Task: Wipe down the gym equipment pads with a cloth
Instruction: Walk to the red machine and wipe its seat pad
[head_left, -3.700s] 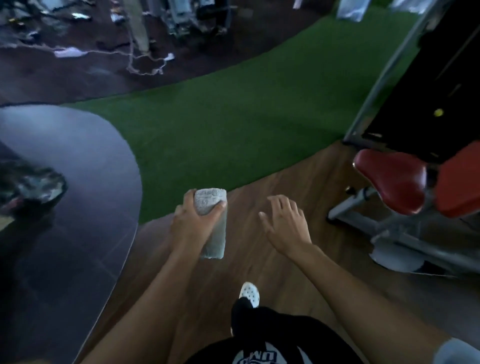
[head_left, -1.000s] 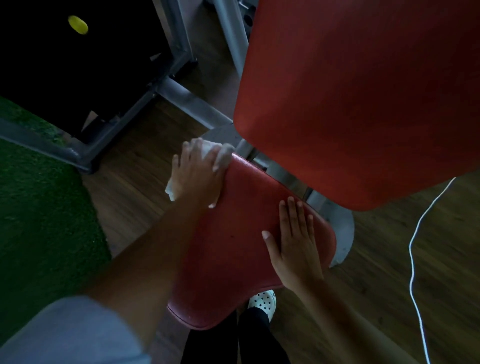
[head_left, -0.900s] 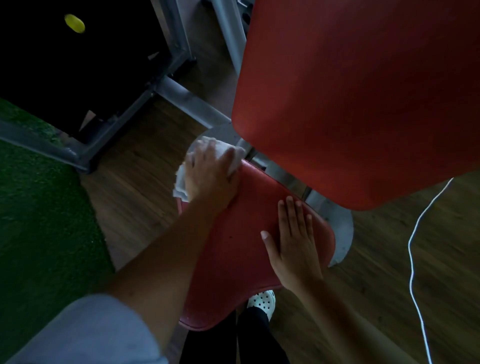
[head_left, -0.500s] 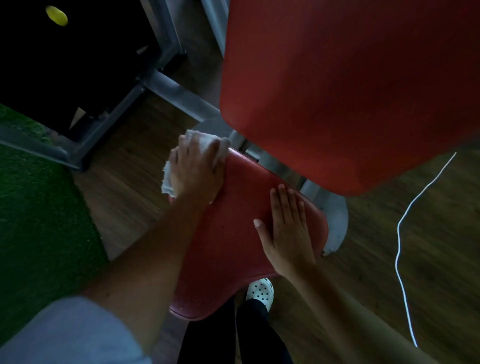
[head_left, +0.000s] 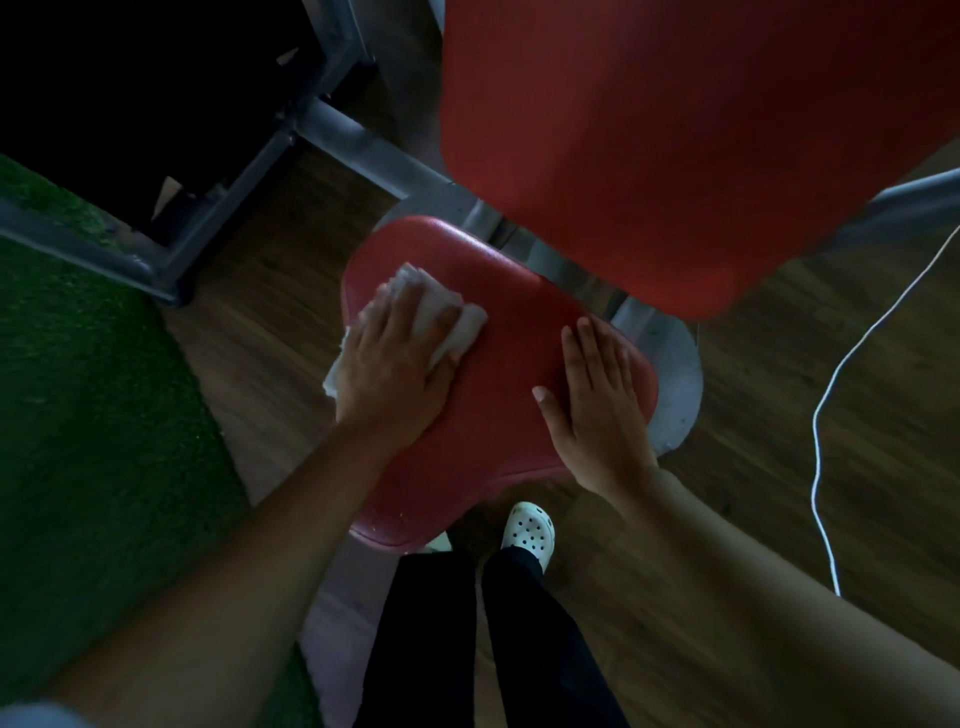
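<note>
A red seat pad (head_left: 498, 374) of a gym machine lies below me, with a larger red back pad (head_left: 675, 130) above and behind it. My left hand (head_left: 395, 364) presses a crumpled white cloth (head_left: 441, 306) flat onto the seat pad's left part; the cloth sticks out past my fingers and over the pad's left edge. My right hand (head_left: 597, 400) rests flat on the seat pad's right side, fingers together, holding nothing.
Grey steel frame bars (head_left: 353, 140) and a round base plate (head_left: 670, 374) stand under the pads on a wooden floor. Green turf (head_left: 88, 415) lies to the left. A white cord (head_left: 831, 374) trails on the floor at right. My white clog (head_left: 527, 530) is beneath the seat.
My left hand has slid the cloth from the seat pad's far left corner inward and toward me, over the pad's surface. My right hand has stayed flat on the pad.
</note>
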